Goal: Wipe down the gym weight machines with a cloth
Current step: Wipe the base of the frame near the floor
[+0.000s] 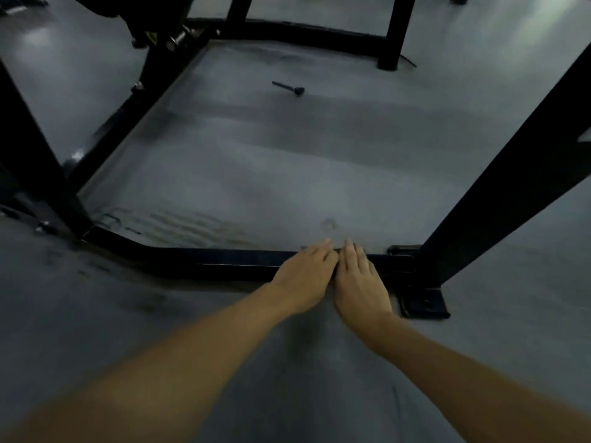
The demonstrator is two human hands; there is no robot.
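Black steel tubing forms the machine's base frame (224, 262) on the grey floor (287, 155), and both hands lie side by side on its near bar, just left of the right upright (499, 193). Left hand (302, 276) and right hand (361, 282) rest flat with straight fingers; no cloth shows beneath them. A small black pin (287, 87) lies on the floor farther off.
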